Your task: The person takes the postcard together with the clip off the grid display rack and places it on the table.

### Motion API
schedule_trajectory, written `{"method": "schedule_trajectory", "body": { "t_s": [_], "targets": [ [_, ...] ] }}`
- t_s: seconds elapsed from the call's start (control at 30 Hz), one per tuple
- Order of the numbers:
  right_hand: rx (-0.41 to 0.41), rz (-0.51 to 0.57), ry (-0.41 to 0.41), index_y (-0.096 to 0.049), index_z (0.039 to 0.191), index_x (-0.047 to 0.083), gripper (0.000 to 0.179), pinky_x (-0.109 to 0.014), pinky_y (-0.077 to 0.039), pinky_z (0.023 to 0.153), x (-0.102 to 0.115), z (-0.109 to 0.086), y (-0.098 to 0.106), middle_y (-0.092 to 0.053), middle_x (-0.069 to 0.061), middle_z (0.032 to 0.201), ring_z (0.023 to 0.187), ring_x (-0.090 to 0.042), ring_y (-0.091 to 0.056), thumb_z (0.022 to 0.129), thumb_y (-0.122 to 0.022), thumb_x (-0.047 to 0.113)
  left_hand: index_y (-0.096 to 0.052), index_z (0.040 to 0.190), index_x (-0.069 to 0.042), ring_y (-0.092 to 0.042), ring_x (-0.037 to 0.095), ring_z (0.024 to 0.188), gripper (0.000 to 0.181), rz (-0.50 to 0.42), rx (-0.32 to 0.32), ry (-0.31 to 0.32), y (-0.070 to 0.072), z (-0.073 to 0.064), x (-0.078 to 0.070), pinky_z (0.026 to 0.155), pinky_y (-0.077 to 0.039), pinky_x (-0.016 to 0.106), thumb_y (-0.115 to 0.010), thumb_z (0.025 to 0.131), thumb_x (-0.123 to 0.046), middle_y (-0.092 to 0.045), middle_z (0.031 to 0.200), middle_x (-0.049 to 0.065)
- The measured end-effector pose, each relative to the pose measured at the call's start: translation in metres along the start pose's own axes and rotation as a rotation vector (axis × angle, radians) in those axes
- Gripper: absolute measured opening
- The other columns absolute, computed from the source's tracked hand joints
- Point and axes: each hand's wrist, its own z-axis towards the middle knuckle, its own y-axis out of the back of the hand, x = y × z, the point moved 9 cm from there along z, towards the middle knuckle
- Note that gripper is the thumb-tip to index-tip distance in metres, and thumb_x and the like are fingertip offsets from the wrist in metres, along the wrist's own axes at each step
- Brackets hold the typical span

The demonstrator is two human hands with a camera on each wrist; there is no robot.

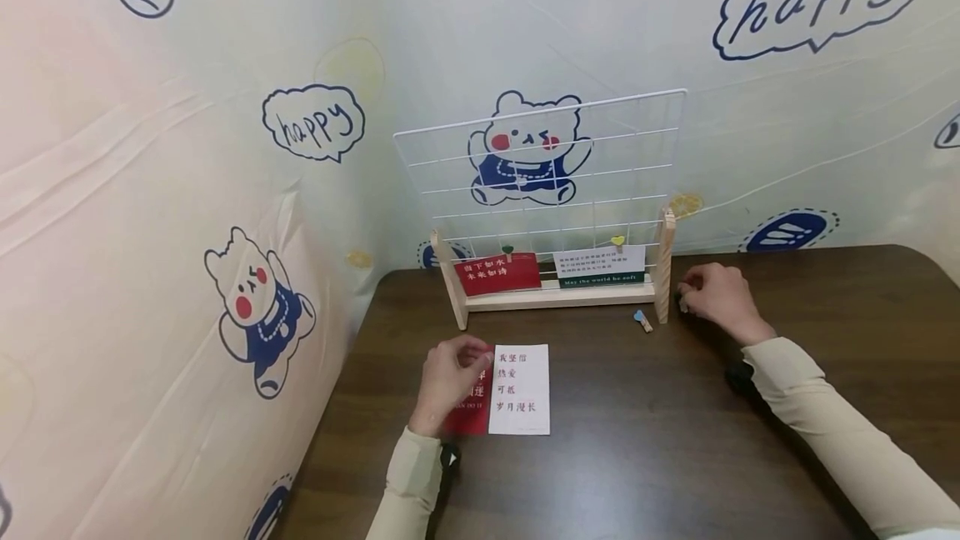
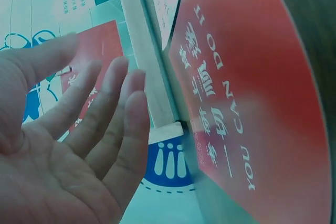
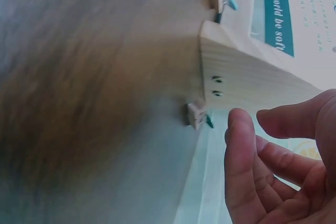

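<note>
My left hand (image 1: 444, 382) hovers over a red card (image 1: 469, 420) with white lettering that lies on the table. Its fingers are loosely bent, and the left wrist view shows the palm (image 2: 58, 182) holding nothing. A white card (image 1: 520, 419) with red writing lies beside the red one. My right hand (image 1: 722, 300) is low at the right of the rack, thumb and forefinger apart. Just beyond those fingertips, in the right wrist view, a small wooden clothespin (image 3: 196, 115) with a greenish ornament stands on the table, apart from the hand.
A white wire grid (image 1: 555, 190) leans in a wooden stand (image 1: 562, 301). Clips hold a red card (image 1: 498, 275) and a white-and-green card (image 1: 600, 265) on it. Another clothespin (image 1: 642, 321), with a blue heart, lies before the stand's right leg. Printed cloth hangs behind the table.
</note>
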Motion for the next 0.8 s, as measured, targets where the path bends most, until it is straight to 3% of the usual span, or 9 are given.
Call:
{"method": "schedule_trajectory", "body": {
  "t_s": [0.17, 0.43, 0.8],
  "targets": [
    [-0.004, 0.018, 0.020, -0.074, 0.099, -0.006, 0.024, -0.031, -0.047, 0.052, 0.011, -0.007, 0.004, -0.070, -0.008, 0.069, 0.055, -0.015, -0.062, 0.097, -0.063, 0.016, -0.076, 0.115, -0.018, -0.073, 0.017, 0.093, 0.026, -0.057, -0.081, -0.006, 0.006, 0.003, -0.002, 0.091, -0.063, 0.039, -0.080, 0.092, -0.029, -0.079, 0.108, 0.001],
    [-0.003, 0.023, 0.058, -0.072, 0.082, 0.001, 0.022, -0.029, -0.042, 0.048, 0.031, -0.018, 0.007, -0.065, -0.003, 0.060, 0.053, -0.016, -0.056, 0.097, -0.063, 0.014, -0.075, 0.117, -0.015, -0.076, 0.019, 0.094, 0.026, -0.137, -0.204, -0.018, 0.017, 0.009, -0.009, 0.087, -0.065, 0.039, -0.079, 0.093, -0.026, -0.079, 0.112, 0.003],
    [-0.057, 0.013, 0.135, -0.074, 0.080, 0.004, 0.020, -0.026, -0.034, 0.045, 0.071, -0.028, 0.014, -0.059, 0.000, 0.057, 0.050, -0.014, -0.048, 0.095, -0.064, 0.012, -0.075, 0.119, -0.011, -0.078, 0.022, 0.097, 0.026, -0.203, -0.283, -0.068, 0.023, 0.021, -0.022, 0.086, -0.065, 0.040, -0.078, 0.095, -0.020, -0.079, 0.111, 0.007]
  ]
}}
